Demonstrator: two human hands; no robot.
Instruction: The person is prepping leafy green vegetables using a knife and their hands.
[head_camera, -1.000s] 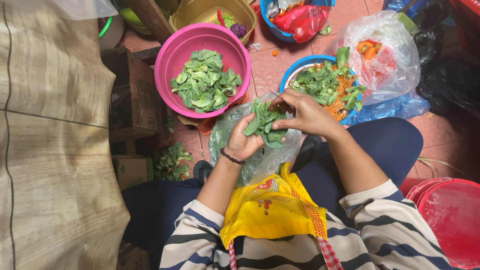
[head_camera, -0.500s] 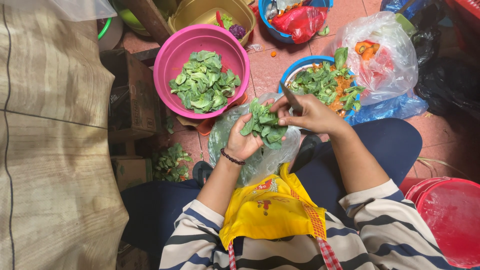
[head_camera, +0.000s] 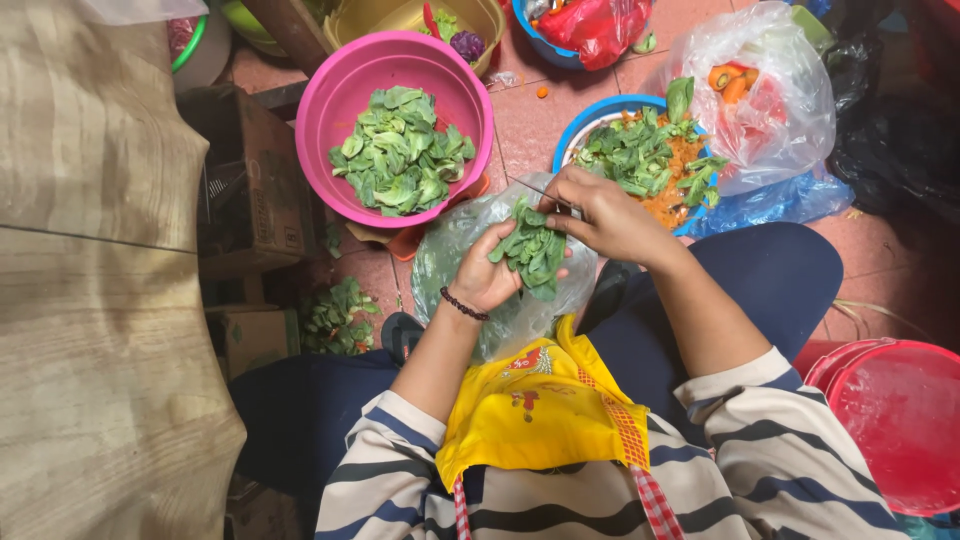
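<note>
My left hand (head_camera: 487, 272) cups a bunch of green leafy vegetable (head_camera: 532, 250) above a clear plastic bag (head_camera: 455, 250) on my lap. My right hand (head_camera: 600, 215) grips a small knife (head_camera: 545, 193), its thin blade pointing left against the top of the bunch. A black bracelet sits on my left wrist. Just beyond my hands, a pink basin (head_camera: 340, 110) holds cut green leaves (head_camera: 400, 150), and a blue bowl (head_camera: 572, 142) holds greens mixed with orange carrot shreds (head_camera: 650, 160).
A clear bag with carrots (head_camera: 770, 100) sits at the upper right, a red bucket (head_camera: 890, 420) at the lower right. A wooden board (head_camera: 90, 300) fills the left side beside cardboard boxes (head_camera: 245, 200). Leaf scraps (head_camera: 340, 315) lie on the tiled floor. A yellow apron covers my lap.
My right hand has shifted slightly left with the knife onto the top of the bunch, and my left hand has turned the greens a little.
</note>
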